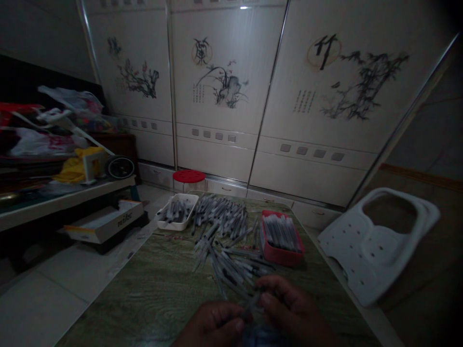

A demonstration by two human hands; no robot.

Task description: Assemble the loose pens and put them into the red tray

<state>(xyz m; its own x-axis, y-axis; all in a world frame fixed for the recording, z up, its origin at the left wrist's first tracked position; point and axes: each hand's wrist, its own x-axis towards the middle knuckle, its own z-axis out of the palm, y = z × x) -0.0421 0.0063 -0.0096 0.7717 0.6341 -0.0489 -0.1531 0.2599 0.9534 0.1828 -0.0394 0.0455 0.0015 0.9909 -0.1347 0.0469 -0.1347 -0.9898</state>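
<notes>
Left grip (213, 325) and right grip (291, 308) nearest me, both pressed in, pinching slim pen (251, 306) between them over green wood-grain desk (144, 303). Loose pen heap (224, 250) just ahead; red tray (282, 238) right, white tray (177, 212) left, both holding pens.

The left hand (211, 325) and right hand (291, 308) hold what seems a thin pen (251, 307) over a wood-grain table (155, 294).
</notes>
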